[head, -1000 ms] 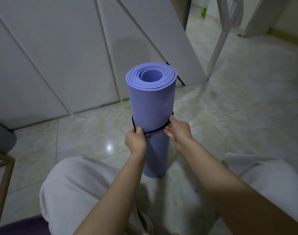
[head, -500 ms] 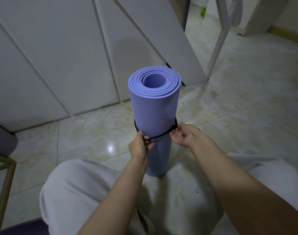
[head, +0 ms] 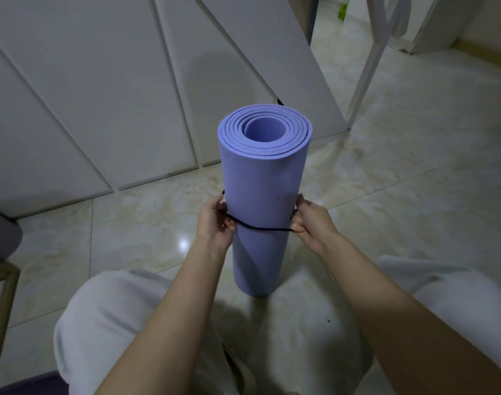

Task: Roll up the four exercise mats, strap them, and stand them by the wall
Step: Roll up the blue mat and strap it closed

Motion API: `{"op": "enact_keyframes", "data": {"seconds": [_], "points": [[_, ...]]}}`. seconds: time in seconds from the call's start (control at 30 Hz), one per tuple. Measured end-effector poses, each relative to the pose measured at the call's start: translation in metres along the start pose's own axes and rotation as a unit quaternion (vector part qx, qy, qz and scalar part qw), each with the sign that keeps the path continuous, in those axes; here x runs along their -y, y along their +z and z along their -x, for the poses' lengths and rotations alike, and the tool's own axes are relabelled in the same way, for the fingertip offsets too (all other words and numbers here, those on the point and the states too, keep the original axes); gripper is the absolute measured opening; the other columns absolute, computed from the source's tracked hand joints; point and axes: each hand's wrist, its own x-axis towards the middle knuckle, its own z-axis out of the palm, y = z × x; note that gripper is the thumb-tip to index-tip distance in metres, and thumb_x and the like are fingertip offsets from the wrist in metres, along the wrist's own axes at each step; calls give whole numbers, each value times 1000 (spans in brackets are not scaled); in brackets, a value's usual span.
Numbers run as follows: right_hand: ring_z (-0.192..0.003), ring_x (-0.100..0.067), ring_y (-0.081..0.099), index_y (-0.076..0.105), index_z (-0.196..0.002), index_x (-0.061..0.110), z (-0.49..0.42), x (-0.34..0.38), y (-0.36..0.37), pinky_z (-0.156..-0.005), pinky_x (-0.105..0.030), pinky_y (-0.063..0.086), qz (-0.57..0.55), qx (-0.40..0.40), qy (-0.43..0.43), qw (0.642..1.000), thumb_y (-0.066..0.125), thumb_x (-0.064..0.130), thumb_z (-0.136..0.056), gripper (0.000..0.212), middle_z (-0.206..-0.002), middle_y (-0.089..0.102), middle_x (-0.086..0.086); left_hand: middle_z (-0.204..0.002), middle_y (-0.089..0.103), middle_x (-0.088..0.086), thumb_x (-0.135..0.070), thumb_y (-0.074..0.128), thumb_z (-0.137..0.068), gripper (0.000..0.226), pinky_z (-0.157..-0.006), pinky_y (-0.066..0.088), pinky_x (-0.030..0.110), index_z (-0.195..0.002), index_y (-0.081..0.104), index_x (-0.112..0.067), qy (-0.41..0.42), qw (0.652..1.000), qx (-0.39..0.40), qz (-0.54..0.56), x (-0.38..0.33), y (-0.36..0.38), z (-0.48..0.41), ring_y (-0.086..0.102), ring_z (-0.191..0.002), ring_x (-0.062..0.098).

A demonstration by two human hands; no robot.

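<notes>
1. Glossy cream marble-patterned tile floor (head: 414, 195), spread across the near and right of the scene, with a bright glare spot left of centre.
2. Tall white flat panels (head: 87, 95) along the far left, meeting the floor at their lower edges.
3. Pale grey trousers (head: 106, 323) on two bent knees, near left and near right, with bare forearms reaching forward between them.
4. Lilac rolled foam exercise mat (head: 260, 181), upright at centre on its lower end between the knees, spiral end facing up, well apart from the panels behind.
5. Slim white metal frame (head: 366, 67) at the far right, standing on the floor.
6. Light wooden frame (head: 1, 309) at the near left edge, only partly in view.
7. Left hand (head: 215, 223) against the mat's left side, fingers curled, pinching the cord.
8. Right hand (head: 309, 220) against the mat's right side, fingers curled round the cord's other end.
9. Thin black cord strap (head: 260, 228), drawn taut across the near face of the roll, just below mid-height, from hand to hand; whether knotted behind, cannot tell.
</notes>
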Motion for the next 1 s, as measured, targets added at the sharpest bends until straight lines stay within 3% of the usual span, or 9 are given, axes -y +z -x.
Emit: {"op": "enact_keyframes", "data": {"seconds": [0.07,0.2,0.4,0.57,0.63,0.7,0.77,0.87,1.0], "points": [[-29,-3,17,37,-70,14,-4,-4,-2,-31,-14,14,11,-14,2,1000,40,11,-101,32,-37,24,10,-38,37,-4,-9,47,-94,56,-33,33,13,-39,47,-13,-30,999,8,-27,-5,-2,-5,37,-32,6],[-27,-4,18,38,-68,12,-10,-17,-8,-31,-12,14,38,-30,28,998,42,7,-99,31,-44,31,1,-41,34,-6,-8,47,-96,33,-28,27,13,-63,46,-13,-47,995,7,-92,-2,-16,-15,28,-27,4],[-24,-6,22,32,-60,11,-14,-32,-13,-29,-9,15,133,-109,31,985,36,0,-97,39,-54,29,-3,-35,24,-8,-7,39,-95,39,-25,14,15,-61,26,-20,-93,992,-11,-80,19,-32,-33,21,-24,5],[-50,-20,37,45,-66,7,-26,-39,-12,-40,-21,32,247,-170,-19,954,40,3,-94,29,-56,45,-9,-38,28,-5,-1,41,-89,35,-27,19,17,-59,32,-17,-50,988,-35,-142,26,-34,-38,23,-28,7],[-54,-20,43,51,-83,5,-27,-41,-10,-48,-26,37,259,-181,-38,948,42,7,-95,15,-68,52,-10,-48,36,6,2,41,-85,24,-33,25,19,-64,39,-10,57,954,-46,-289,27,-34,-41,29,-36,13],[-60,-21,44,50,-89,4,-26,-43,-10,-43,-14,36,265,-183,-74,944,43,7,-95,10,-76,53,-10,-67,49,9,-1,43,-89,11,-42,34,23,-83,48,-8,193,864,-47,-463,24,-31,-39,41,-47,18],[-70,-21,43,49,-88,5,-24,-46,-11,-42,-10,32,276,-185,-118,936,43,6,-95,9,-79,53,-10,-71,54,-1,1,40,-91,21,-45,39,24,-90,53,-16,264,792,8,-550,18,-27,-34,48,-49,15],[-70,-20,42,47,-84,6,-29,-51,-13,-50,-20,33,301,-169,-149,927,41,6,-95,12,-76,53,-11,-58,51,-1,11,34,-86,39,-39,37,20,-69,53,-20,258,777,56,-571,5,-23,-33,42,-35,12],[-55,-16,37,45,-74,17,-38,-56,-22,-50,-25,28,294,-127,-146,936,37,1,-95,28,-60,46,-4,-50,45,6,11,34,-82,39,-36,32,17,-58,48,-15,211,790,51,-574,-6,-17,-44,36,-32,15]]}}
